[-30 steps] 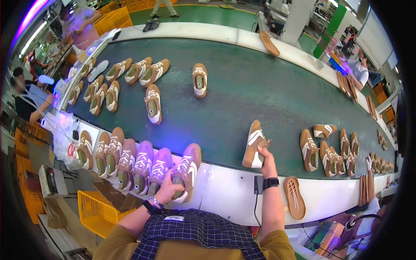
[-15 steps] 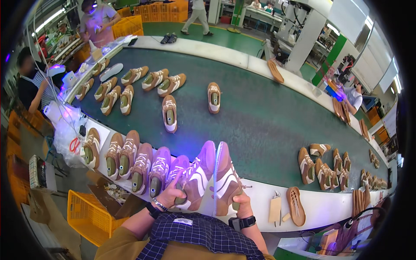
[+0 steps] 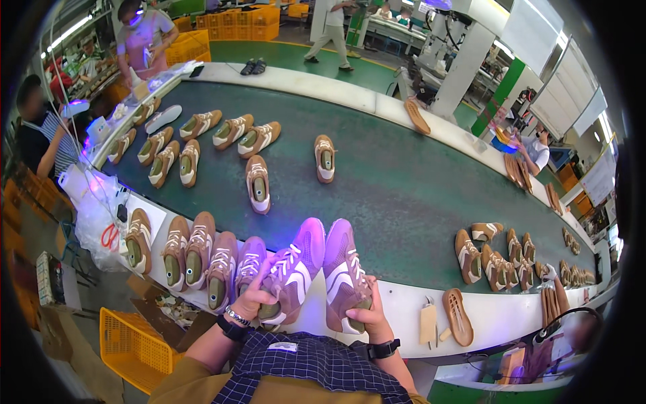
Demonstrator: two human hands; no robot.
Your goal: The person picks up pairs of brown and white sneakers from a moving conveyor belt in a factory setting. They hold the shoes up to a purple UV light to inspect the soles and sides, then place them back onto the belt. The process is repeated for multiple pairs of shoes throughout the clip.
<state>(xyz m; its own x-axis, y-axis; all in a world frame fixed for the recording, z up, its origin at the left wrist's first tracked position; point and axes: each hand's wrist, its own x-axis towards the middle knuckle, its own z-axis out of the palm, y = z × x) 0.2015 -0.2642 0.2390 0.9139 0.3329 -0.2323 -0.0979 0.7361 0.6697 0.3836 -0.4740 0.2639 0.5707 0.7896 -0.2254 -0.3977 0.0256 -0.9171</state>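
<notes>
In front of you runs the long green conveyor belt, curving away to the right, with a white surface along its near edge. On the belt, up and to your left, tan shoes lie in loose pairs, and two single ones sit nearer the middle. Far to the right, a cluster of more tan shoes crowds the belt's near side. Along the white edge to your left stands a row of shoes, toes pointing away from you, packed side by side. Below that, a yellow crate sits on the floor.

Your left hand is closed around the heel end of the left shoe, fingers wrapped over its collar. Your right hand clamps the heel of the right shoe the same way. Both shoes are held side by side, just touching, toes pointing away from you over the white edge. Just right of your right hand, a bare sole lies on the surface.
</notes>
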